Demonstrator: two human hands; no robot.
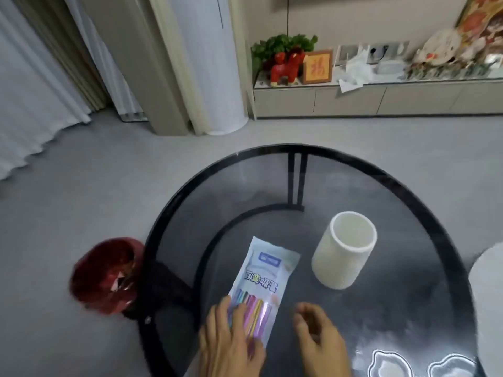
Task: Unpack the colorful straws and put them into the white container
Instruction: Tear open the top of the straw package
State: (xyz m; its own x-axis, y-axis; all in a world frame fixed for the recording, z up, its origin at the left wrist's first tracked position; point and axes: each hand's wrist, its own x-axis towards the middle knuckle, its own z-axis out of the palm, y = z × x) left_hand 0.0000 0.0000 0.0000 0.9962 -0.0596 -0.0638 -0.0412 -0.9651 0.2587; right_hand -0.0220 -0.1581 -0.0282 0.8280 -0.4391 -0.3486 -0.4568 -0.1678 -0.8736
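A sealed pale-blue pack of colorful straws point(262, 278) lies flat on the round dark glass table point(408, 308), its printed end pointing away from me. My left hand point(228, 341) rests palm down on the pack's near end, fingers spread over the straws. My right hand point(318, 338) hovers just right of the pack with fingers loosely curled, holding nothing. The white container point(344, 250), a tall empty cylinder, stands upright to the right of the pack's far end.
A red bin point(104, 276) sits on the floor left of the table. A white round object point(487, 295) overlaps the table's right edge. Two clear dishes point(419, 365) lie near the front right. A low cabinet point(381, 99) lines the far wall.
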